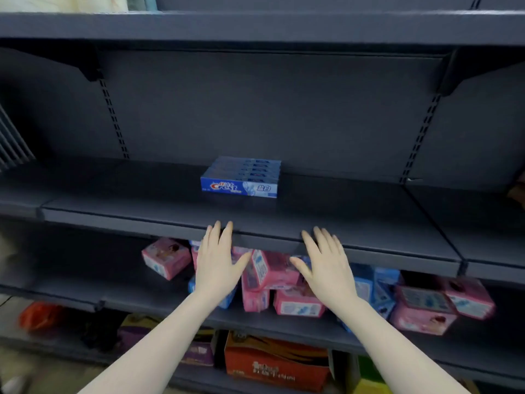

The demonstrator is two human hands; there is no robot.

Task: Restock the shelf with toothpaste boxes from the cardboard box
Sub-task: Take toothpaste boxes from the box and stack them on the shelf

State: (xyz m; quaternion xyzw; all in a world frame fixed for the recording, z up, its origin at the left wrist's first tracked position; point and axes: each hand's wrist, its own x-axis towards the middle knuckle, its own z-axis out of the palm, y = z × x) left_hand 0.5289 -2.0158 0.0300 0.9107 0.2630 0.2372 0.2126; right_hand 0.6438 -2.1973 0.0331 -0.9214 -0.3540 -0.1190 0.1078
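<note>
Several blue toothpaste boxes (241, 179) stand in a tight row, one behind another, on the dark grey middle shelf (113, 200), near its centre. My left hand (218, 260) and my right hand (326, 265) are both stretched out flat with straight fingers, empty, in front of the shelf's front edge. The fingertips of both reach that edge, below and in front of the toothpaste boxes. The hands are about a box length apart. No cardboard supply box with toothpaste is visible.
Pink packets (166, 257) and blue packets (383, 282) lie jumbled on the lower shelf behind my hands. An orange carton (272, 362) and a purple carton (199, 351) stand on the bottom shelf. The upper shelf (255, 27) overhangs.
</note>
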